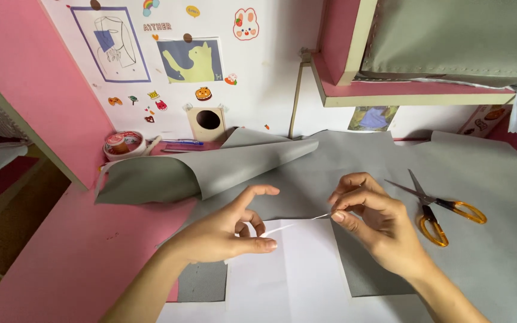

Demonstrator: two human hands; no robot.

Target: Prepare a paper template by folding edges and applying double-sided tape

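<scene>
Now | both hands pinching white strip | long axis left-right, right end slightly higher

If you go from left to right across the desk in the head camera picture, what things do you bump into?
Roll of tape → curled-up grey sheet → left hand → thin white strip → right hand → orange-handled scissors.

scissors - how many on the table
1: the orange-handled scissors lie open on the grey fabric, just right of the right hand. More could be hidden under the fabric.
</scene>
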